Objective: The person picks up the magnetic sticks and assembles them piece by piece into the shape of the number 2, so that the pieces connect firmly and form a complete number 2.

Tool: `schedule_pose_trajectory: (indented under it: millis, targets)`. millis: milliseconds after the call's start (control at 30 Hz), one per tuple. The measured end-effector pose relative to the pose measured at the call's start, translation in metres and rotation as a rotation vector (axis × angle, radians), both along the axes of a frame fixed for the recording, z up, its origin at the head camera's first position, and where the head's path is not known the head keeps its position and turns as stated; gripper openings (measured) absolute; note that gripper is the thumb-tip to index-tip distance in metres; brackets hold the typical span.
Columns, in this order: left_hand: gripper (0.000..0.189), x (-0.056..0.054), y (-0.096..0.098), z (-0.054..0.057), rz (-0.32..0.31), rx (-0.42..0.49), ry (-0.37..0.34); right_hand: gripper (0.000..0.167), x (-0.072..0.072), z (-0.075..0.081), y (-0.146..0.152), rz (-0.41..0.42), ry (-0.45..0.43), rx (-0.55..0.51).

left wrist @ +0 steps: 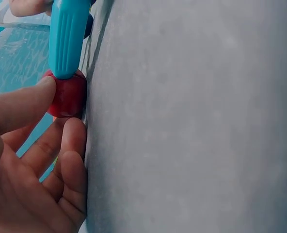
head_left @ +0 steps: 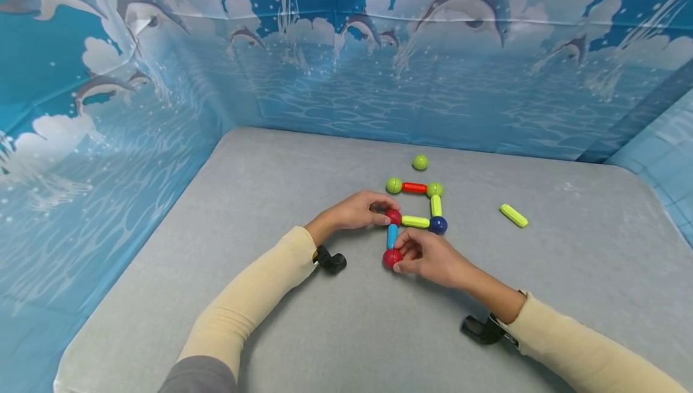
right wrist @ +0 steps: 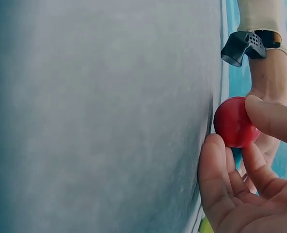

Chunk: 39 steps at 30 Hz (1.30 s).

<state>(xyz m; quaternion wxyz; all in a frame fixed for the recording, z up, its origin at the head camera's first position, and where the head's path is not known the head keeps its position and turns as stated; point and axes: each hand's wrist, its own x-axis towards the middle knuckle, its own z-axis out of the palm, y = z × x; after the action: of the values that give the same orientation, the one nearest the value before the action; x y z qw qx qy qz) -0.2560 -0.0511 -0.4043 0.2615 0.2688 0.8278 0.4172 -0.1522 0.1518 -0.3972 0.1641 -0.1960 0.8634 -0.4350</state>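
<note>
My left hand (head_left: 360, 209) pinches a red ball (head_left: 394, 217) at one corner of a joined ball-and-rod figure. From that ball a blue rod (head_left: 392, 236) runs toward me to a second red ball (head_left: 392, 258), which my right hand (head_left: 433, 257) grips between thumb and fingers. A yellow-green rod (head_left: 415, 222) links the left-held ball to a dark blue ball (head_left: 438, 225). In the left wrist view the blue rod (left wrist: 67, 39) meets the red ball (left wrist: 68, 94) under my thumb. The right wrist view shows the near red ball (right wrist: 234, 122) touched by thumb and fingers.
Behind the dark blue ball, another yellow-green rod (head_left: 436, 206) leads to a green ball (head_left: 435, 189), then a red rod (head_left: 414, 188) and a green ball (head_left: 394, 185). A loose green ball (head_left: 420, 162) and loose yellow-green rod (head_left: 514, 215) lie on the grey table (head_left: 292, 333).
</note>
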Motion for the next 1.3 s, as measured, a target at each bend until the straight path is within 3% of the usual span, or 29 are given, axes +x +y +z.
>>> schedule_pose_trajectory:
  millis: [233,433,600,1033,1167,1300]
  targets:
    - [0.030,0.002,0.000,0.000,0.019,-0.010,0.033,0.027,-0.002,0.003,0.005,0.011,-0.022,0.001]
    - [0.032,0.003,0.000,0.002,0.023,-0.025,0.044,0.030,-0.007,0.009,0.029,-0.029,-0.077,0.054]
    - [0.032,0.002,0.000,0.002,0.030,-0.039,0.056,0.031,-0.011,0.010,0.045,-0.032,-0.140,0.027]
    - [0.034,-0.007,0.002,0.004,0.036,-0.053,0.065,0.027,-0.019,0.010,0.050,0.000,-0.072,0.062]
    - [0.038,0.001,0.001,0.006,0.100,-0.028,0.062,0.026,-0.019,0.007,0.055,-0.009,-0.067,0.082]
    - [0.035,0.018,-0.003,0.009,0.150,-0.002,0.136,0.026,-0.017,0.008,0.069,-0.050,-0.075,0.102]
